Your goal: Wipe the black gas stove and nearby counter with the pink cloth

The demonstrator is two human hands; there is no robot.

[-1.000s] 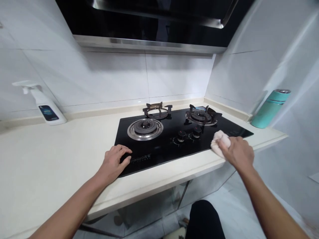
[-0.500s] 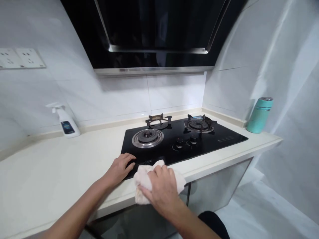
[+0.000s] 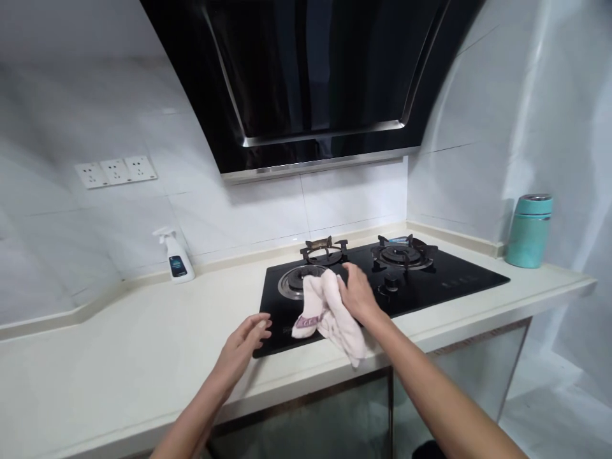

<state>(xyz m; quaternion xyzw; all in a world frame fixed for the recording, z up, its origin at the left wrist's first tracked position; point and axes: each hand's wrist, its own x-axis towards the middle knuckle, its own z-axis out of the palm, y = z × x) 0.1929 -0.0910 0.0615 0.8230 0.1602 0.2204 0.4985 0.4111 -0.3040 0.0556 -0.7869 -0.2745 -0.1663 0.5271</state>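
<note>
One pale cloth (image 3: 342,319) overlaps the black cooktop (image 3: 411,294).

Two hands, the left hand (image 3: 243,340) and the right hand (image 3: 358,294), and one cloth (image 3: 331,305)

The person's forearms number two. There is one stove (image 3: 459,277), with two burners, one left burner (image 3: 289,284) and one right burner (image 3: 401,254). Pan supports come to two, and one knob (image 3: 391,283) is in view. Count three sockets (image 3: 115,171), one spray bottle (image 3: 180,262) and one flask (image 3: 528,236). There is one range hood (image 3: 320,76), one counter (image 3: 119,357) and, as far as shows, two cabinet doors (image 3: 325,414).
</note>
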